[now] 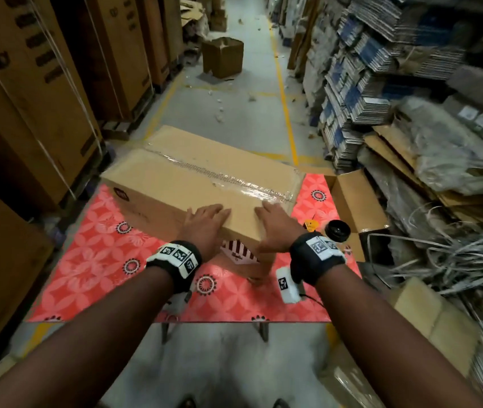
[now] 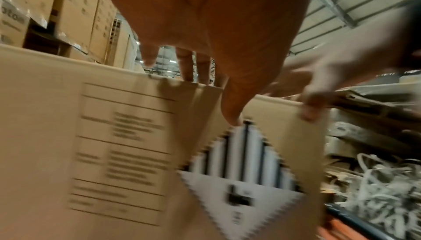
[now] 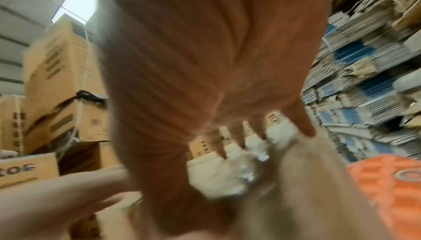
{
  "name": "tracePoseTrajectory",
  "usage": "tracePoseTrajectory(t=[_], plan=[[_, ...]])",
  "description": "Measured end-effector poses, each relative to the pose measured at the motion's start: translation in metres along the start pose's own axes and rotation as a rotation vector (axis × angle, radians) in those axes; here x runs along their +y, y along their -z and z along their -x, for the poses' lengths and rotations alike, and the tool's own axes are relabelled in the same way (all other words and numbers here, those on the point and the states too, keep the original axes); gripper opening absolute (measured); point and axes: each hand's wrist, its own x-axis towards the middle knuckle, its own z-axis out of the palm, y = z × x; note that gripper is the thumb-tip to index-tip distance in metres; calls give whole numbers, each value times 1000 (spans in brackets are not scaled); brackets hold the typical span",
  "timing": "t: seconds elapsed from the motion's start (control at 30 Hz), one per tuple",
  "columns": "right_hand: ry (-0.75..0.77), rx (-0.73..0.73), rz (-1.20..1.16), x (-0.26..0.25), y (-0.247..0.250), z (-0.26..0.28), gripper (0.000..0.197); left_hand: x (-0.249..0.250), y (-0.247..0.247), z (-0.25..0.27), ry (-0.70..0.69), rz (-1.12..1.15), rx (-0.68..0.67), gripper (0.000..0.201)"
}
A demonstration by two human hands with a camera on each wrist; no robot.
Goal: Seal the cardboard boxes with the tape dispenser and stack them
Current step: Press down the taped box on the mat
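A long brown cardboard box [image 1: 193, 184] lies on the red patterned table [image 1: 101, 260], with clear tape [image 1: 234, 179] along its closed top seam. My left hand [image 1: 213, 213] rests flat on the near end of the box top. My right hand [image 1: 269, 216] lies flat beside it, near the taped seam. In the left wrist view the left hand [image 2: 216, 90] has its fingers over the box's [image 2: 114, 135] top edge and its thumb on the labelled front face. The blurred right wrist view shows the right hand [image 3: 205, 126] with straight fingers on the box [image 3: 307, 189]. A small yellow object [image 1: 309, 225] peeks out behind my right wrist.
An open cardboard box [image 1: 358, 207] stands at the table's right edge. Tall stacked cartons [image 1: 28, 98] line the left, and flattened cartons [image 1: 366, 69] and loose strapping [image 1: 455, 260] pile up on the right. Another open box [image 1: 222, 55] sits in the aisle ahead.
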Motion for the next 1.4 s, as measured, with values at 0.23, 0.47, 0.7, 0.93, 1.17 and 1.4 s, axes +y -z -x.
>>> tracePoseTrajectory(t=[0.23,0.47,0.7,0.93,1.17,1.4], plan=[[-265,225,8,-55,-51,4,83,-174,6,-34,209,-126,-37,94],[-282,249,71,-54,-53,-3,83,-266,10,-51,340,-43,-93,102],[-318,271,136,-34,-36,-29,86,-257,14,-40,306,-46,32,87],[-352,306,181,4,-1,-81,76,-199,12,49,339,110,122,68],[-403,202,57,-2,13,-121,88,-105,5,126,279,392,230,59],[21,-109,101,-119,-28,-66,100,-75,6,118,259,647,290,42]])
